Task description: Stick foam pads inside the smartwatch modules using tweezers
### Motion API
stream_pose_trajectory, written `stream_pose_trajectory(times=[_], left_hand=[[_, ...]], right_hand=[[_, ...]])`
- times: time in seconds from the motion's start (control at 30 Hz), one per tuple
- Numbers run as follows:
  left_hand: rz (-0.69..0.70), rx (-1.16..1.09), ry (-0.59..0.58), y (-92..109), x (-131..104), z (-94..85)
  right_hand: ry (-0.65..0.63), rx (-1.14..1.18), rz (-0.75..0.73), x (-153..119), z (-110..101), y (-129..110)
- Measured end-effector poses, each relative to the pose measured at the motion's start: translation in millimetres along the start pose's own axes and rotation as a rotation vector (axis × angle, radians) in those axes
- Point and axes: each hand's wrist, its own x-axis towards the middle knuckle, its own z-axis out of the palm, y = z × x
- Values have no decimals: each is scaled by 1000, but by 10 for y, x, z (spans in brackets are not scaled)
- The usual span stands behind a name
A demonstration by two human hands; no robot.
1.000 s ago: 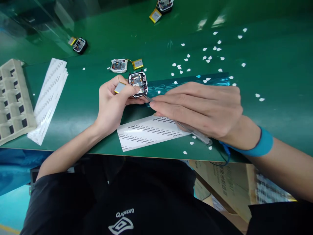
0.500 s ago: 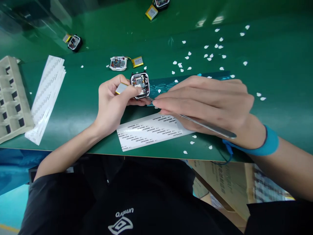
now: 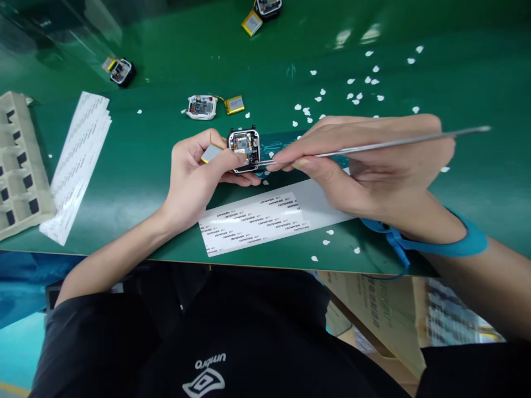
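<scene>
In my left hand (image 3: 194, 177) is an open black watch case (image 3: 252, 138), its circuit board facing up. My left thumb presses at the case's lower left, and fingers support it from below. A silver battery pouch with a yellow edge (image 3: 212, 153) sticks out beside the thumb. My right hand (image 3: 373, 160) pinches a long, slim metal tool (image 3: 385, 145) between thumb and fingers. Its front tip reaches the lower edge inside the case; the exact contact is too small to tell. The tool's rear end points right, over the hand.
A white open watch case (image 3: 202, 106) with a wired battery (image 3: 235, 104) lies behind. Black cases (image 3: 122, 72) lie further back. Printed adhesive sheets (image 3: 78, 166) lie left beside a moulded tray (image 3: 25, 166); another printed sheet (image 3: 253, 221) lies in front. Small white stickers (image 3: 367, 80) dot the green mat.
My right hand has rolled over, so the tool's rear end has swung up from low right to higher right. The watch case and my left hand have shifted slightly right.
</scene>
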Motion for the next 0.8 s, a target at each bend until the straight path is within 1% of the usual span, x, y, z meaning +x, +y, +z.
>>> stream_pose_trajectory(times=[0.13,0.2,0.33,0.5,0.67,0.8], left_hand=[[-15,-6,5,11,4,0],[-17,-33,9,15,7,-1],[-24,-129,0,11,11,-1],[-25,-73,21,9,7,1],[-1,-140,20,8,1,12],[3,-110,33,-3,-3,23]], right_hand=[[-92,-112,-14,-9,-63,-68],[-88,-146,-45,-10,-83,-81],[-116,-125,-130,-9,-81,-69],[-162,-156,-225,-7,-89,-63],[-163,-232,-228,-16,-79,-60],[-122,-258,-239,-32,-66,-60]])
